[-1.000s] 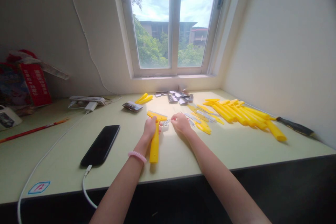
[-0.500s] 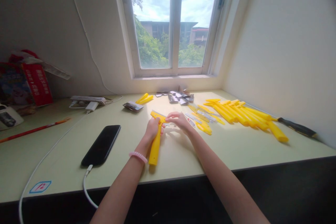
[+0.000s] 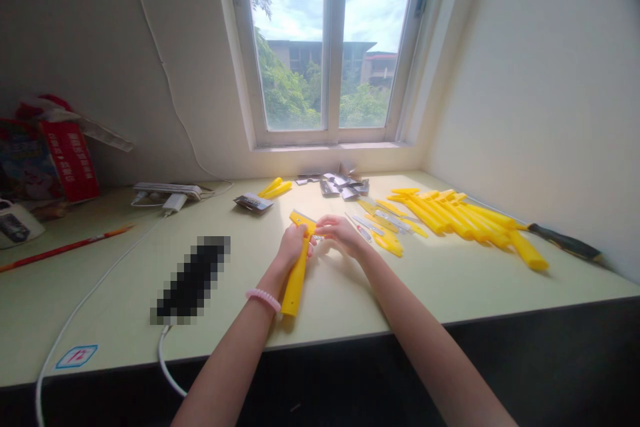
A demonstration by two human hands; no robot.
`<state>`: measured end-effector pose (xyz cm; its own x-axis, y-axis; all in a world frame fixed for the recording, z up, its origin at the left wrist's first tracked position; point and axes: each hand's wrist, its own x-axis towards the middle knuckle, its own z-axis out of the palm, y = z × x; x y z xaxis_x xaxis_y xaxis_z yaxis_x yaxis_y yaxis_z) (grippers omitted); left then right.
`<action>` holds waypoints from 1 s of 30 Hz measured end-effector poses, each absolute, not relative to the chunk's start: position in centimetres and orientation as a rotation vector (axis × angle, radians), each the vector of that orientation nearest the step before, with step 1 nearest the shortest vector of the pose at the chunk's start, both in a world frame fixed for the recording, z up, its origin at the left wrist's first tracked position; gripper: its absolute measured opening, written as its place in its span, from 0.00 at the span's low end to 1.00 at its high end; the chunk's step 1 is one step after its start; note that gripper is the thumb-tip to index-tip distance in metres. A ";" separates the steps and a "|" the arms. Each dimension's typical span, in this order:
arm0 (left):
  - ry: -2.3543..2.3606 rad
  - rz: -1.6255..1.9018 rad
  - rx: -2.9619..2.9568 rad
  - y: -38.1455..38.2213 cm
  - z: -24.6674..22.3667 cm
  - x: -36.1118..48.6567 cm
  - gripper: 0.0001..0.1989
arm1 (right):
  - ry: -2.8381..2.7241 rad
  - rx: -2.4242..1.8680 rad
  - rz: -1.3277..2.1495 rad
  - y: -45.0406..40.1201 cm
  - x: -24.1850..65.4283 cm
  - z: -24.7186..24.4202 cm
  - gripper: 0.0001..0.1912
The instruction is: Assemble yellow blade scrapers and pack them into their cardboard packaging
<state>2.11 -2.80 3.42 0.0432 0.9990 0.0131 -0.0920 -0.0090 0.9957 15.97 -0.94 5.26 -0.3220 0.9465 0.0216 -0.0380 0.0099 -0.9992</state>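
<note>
A yellow scraper (image 3: 296, 280) with a thin blade edge along its head is gripped by my left hand (image 3: 291, 246), thumb on the neck. Its handle points down toward the table's front edge. My right hand (image 3: 340, 233) is at the right side of the scraper's head, fingertips pinched together. Whatever small thing lies between those fingers is too hidden to name. Just right of that hand lie several flat yellow and silver pieces (image 3: 387, 243) on the table.
Several yellow scrapers (image 3: 465, 220) lie in a row at right, beside a black-handled tool (image 3: 565, 242). Grey packets (image 3: 345, 185) and two yellow handles (image 3: 275, 187) lie toward the window. At left are a dark, pixelated phone (image 3: 193, 280) on a white cable, a power strip (image 3: 173, 191) and a red pencil (image 3: 65, 248).
The scraper's handle end has shifted slightly left, and its head a little right. My right fingertips have moved slightly along the head's side. Both hands keep their places otherwise.
</note>
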 end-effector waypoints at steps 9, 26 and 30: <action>1.087 1.228 1.179 -2.9 3.5 2.2 0.08 | -1.393 -0.968 1.487 -1.1 16.0 5.4 0.05; 1.074 1.241 1.158 -3.1 3.8 2.2 0.09 | -1.285 -0.948 1.546 -0.9 16.1 5.1 0.09; 1.063 1.226 1.171 -3.2 4.0 2.3 0.10 | -1.271 -0.970 1.672 -0.5 16.2 4.7 0.03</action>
<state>2.33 -3.24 4.01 0.0677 0.9974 0.0256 -0.1159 -0.0176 0.9931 16.20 -0.48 4.73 -0.3817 0.9185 -0.1031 -0.1467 -0.1704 -0.9744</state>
